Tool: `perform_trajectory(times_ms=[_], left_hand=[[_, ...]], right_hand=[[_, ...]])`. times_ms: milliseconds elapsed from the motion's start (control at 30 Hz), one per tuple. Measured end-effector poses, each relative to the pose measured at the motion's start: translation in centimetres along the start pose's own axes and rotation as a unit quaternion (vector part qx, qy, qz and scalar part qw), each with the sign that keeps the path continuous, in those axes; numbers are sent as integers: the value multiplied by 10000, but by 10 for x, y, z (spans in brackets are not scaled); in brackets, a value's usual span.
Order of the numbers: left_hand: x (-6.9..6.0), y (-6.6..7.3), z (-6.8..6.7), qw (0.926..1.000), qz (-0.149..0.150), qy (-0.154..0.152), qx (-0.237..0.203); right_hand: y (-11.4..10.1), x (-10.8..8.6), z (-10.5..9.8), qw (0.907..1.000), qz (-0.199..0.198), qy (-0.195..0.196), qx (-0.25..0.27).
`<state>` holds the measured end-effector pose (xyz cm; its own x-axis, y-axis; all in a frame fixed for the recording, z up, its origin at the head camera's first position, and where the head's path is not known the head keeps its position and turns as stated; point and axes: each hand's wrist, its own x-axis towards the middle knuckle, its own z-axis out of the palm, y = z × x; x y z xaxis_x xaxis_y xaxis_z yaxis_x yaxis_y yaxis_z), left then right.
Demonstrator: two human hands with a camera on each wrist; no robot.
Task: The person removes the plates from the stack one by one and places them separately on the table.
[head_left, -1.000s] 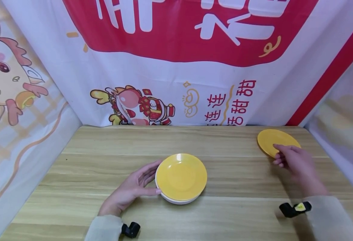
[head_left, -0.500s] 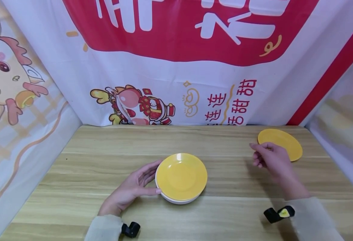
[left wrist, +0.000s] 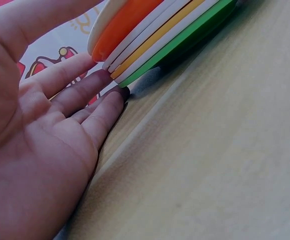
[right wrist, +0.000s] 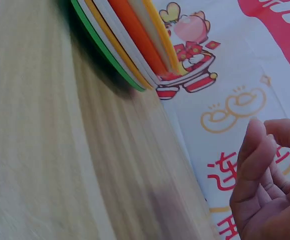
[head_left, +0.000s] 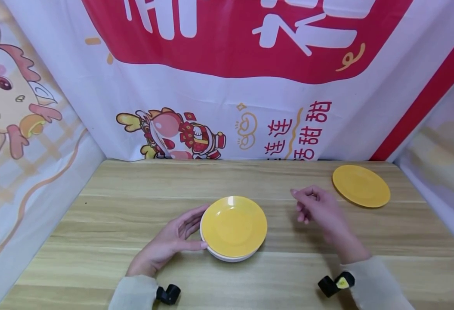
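Note:
A stack of colored plates [head_left: 233, 226] stands near the middle of the table, with a yellow plate on top. From the sides, the wrist views show orange, white, yellow and green layers [left wrist: 150, 75] below it, green lowest. At the stack's left edge is my left hand [head_left: 172, 239], thumb at the front and fingers along the rim; fingertips touch the rim in the left wrist view. My right hand [head_left: 316, 209] hovers right of the stack, loosely curled, holding nothing. A separate yellow plate [head_left: 361, 186] lies flat at the back right, beyond that hand.
The wooden table [head_left: 134, 189] meets a white cloth backdrop [head_left: 196, 86] with red print at the back. Cloth sides [head_left: 29, 172] close off left and right. Black wrist-worn cameras [head_left: 168, 295] sit by the sleeves.
My right hand has let go of the yellow plate at the back right and moved left toward the stack. My left hand has stayed at the stack's rim.

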<state>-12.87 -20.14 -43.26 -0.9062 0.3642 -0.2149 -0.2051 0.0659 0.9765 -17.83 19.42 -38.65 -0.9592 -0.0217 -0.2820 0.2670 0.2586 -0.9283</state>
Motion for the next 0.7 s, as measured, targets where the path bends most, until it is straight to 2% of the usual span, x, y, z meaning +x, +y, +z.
perform_trajectory(times_ms=[367, 567, 700], left_hand=[[0, 0, 0, 10000, 46, -48, 19], [0, -1, -1, 10000, 66, -63, 1], [0, -1, -1, 10000, 9, -40, -28]], right_hand=[[8, -3, 40, 9989, 81, -466, 76], [11, -8, 54, 9974, 5, -690, 185], [13, -11, 60, 9973, 64, -726, 46]])
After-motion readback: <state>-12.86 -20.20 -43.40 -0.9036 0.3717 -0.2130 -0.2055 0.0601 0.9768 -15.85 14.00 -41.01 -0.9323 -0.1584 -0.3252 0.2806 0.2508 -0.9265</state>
